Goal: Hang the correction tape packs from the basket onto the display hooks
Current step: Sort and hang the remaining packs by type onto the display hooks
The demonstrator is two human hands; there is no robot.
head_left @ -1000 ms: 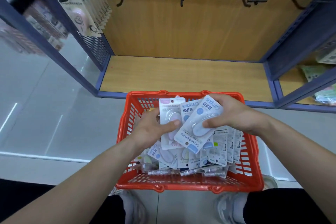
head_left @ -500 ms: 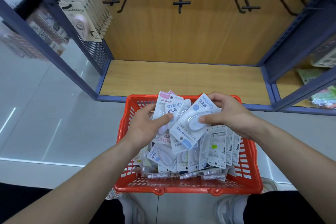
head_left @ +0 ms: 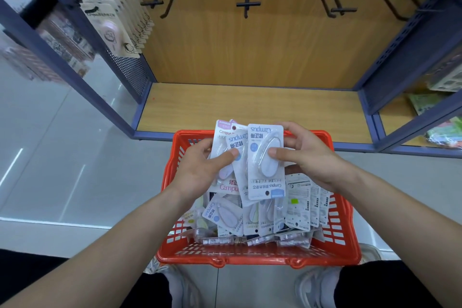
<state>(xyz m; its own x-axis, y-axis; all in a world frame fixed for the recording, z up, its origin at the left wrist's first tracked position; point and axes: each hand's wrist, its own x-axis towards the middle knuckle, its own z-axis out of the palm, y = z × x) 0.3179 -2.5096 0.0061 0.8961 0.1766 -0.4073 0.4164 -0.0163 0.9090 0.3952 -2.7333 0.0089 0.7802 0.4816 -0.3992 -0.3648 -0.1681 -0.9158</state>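
Note:
A red plastic basket (head_left: 346,237) stands on the floor in front of me, holding several correction tape packs (head_left: 226,215). My left hand (head_left: 200,170) grips a fan of packs (head_left: 233,144), thumb on top. My right hand (head_left: 310,157) pinches one blue-and-white pack (head_left: 265,180) upside down beside that fan, thumb on its clear blister. Both hands are above the basket's far half. Black display hooks (head_left: 247,4) jut from the wooden back panel above, bare.
A wooden shelf floor (head_left: 250,107) lies just behind the basket, framed by blue metal posts (head_left: 390,62). Cards of other goods (head_left: 117,22) hang at the upper left. More stock (head_left: 442,130) sits in the right bay. My shoes (head_left: 312,287) flank the basket's near edge.
Both hands have risen from the basket with their packs. The right hand has turned its pack from tilted to nearly straight and brought it against the left hand's fan.

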